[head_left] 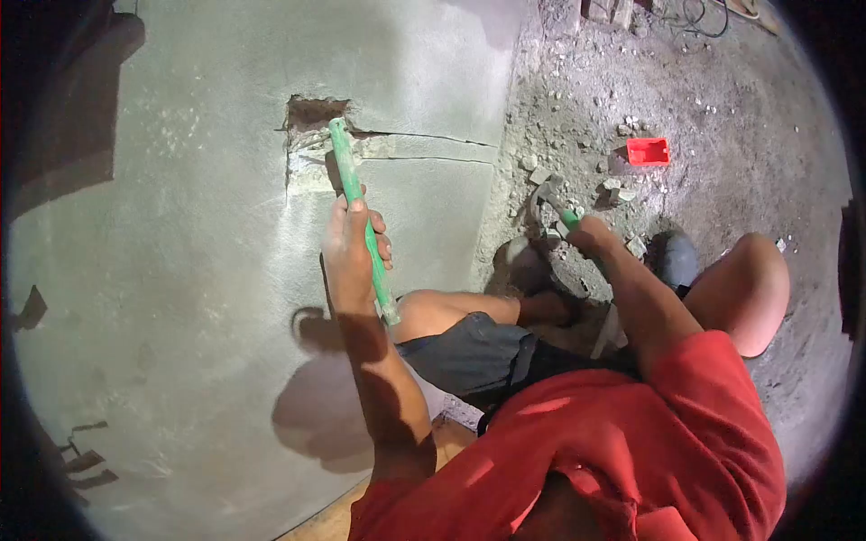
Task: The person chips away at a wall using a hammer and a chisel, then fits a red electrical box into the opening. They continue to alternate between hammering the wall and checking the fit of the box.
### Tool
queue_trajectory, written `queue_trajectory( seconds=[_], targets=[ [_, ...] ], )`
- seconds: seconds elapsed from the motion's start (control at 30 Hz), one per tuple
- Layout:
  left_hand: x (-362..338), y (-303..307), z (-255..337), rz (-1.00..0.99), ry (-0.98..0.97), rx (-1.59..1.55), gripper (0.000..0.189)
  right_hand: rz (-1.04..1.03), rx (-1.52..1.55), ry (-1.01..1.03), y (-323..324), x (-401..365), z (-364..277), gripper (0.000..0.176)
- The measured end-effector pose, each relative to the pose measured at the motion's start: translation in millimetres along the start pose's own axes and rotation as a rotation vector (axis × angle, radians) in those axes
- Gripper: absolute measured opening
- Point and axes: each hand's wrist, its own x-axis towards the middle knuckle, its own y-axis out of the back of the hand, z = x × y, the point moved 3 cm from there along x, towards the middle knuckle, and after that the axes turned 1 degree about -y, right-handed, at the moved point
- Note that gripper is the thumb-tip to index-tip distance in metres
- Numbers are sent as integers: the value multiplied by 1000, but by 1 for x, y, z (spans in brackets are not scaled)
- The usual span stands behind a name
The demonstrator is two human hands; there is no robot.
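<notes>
My left hand (356, 243) is closed around a long green tube (371, 236). The tube's top end lies at the lower right edge of a rectangular hole (316, 112) cut into the grey wall (216, 270). Two cracks run from the hole toward the wall's right edge. Over the rubble at the right, my right hand (591, 236) grips the green handle of a hammer (547, 198). The hammer's metal head is low over the broken bits, and whether it touches them cannot be told.
A red plastic box (648, 152) sits on the dusty ground (749, 135) beyond the hammer. Broken chunks and grit lie along the wall's foot. My bent knees are on both sides below the hands. A dark cable (713, 32) lies at the top right.
</notes>
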Motion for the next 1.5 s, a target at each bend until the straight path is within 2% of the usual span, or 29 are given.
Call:
queue_trajectory(
  seconds=[0.03, 0.17, 0.23, 0.27, 0.33, 0.37, 0.43, 0.47, 0.5, 0.57, 0.6, 0.67, 0.7, 0.77, 0.83, 0.9, 0.93, 1.0, 1.03, 1.1, 1.17, 1.23, 1.3, 1.37, 1.5],
  targets=[
    [0, -1, 2, 12, -11, 7, 47, -213, 261, -10, -6, -2, -13, 55],
    [2, -5, 2, 42, 9, -59, 50, -205, 386, 95, 23, -35, -85, 56],
    [2, -9, 4, 65, -9, -75, 50, -140, 516, 269, 45, -60, -130, 51],
    [2, -9, 7, 66, -11, -77, 50, -138, 514, 271, 56, -69, -144, 51],
    [1, -8, 14, 62, -3, -127, 48, -353, 716, 503, 73, -88, -177, 52],
    [-1, -8, 17, 70, -7, -127, 48, -358, 713, 511, 79, -96, -189, 52],
    [-3, -10, 19, 75, 11, -159, 46, 41, 665, 755, 98, -113, -212, 39],
    [-2, -10, 18, 73, 9, -157, 46, 268, 454, 731, 106, -120, -220, 39],
    [0, -10, 13, 78, 12, -125, 44, 271, 456, 728, 117, -131, -224, 39],
    [-1, -12, 7, 81, 11, -97, 42, -261, 698, 497, 129, -147, -227, 45],
    [-4, -14, 5, 61, -9, -78, 39, -255, 697, 500, 131, -142, -224, 45],
    [-10, -14, -1, 25, -39, -41, 33, -296, 632, 784, 130, -132, -221, 47],
    [-10, -11, -5, 28, -37, -44, 33, -298, 629, 784, 124, -130, -221, 47],
    [-7, 1, -12, 82, -25, -21, 36, 565, 472, 810, 133, -132, -217, 46],
    [-3, 15, -13, 59, 3, 5, 37, 501, 394, 742, 136, -133, -217, 47],
    [-2, 23, -12, 30, 37, 35, 39, 263, 518, 621, 124, -123, -213, 47],
    [-1, 25, -8, 50, 22, 123, 33, 264, 516, 621, 118, -123, -213, 47],
    [-2, 25, -2, 72, 12, 209, 28, -69, 1020, 633, 99, -128, -216, 49],
    [-3, 22, 0, 80, 28, 196, 27, -76, 1017, 628, 94, -129, -221, 49],
    [-3, 18, -1, 91, 40, 185, 26, -39, 1123, 449, 87, -130, -227, 53],
    [1, 11, -5, 33, 24, 178, 24, -44, 1166, 432, 82, -135, -232, 56],
    [2, 8, 1, 32, 26, 188, 21, -199, 1276, 319, 74, -140, -236, 55],
    [-2, 3, 8, 23, 23, 202, 18, -224, 1319, 349, 66, -145, -241, 55],
    [-3, 1, 14, 90, 28, 295, 17, -339, 1431, 264, 60, -150, -248, 54],
    [-1, 6, 17, 56, 45, 288, 17, -388, 1520, 253, 49, -158, -253, 52]
  ],
)
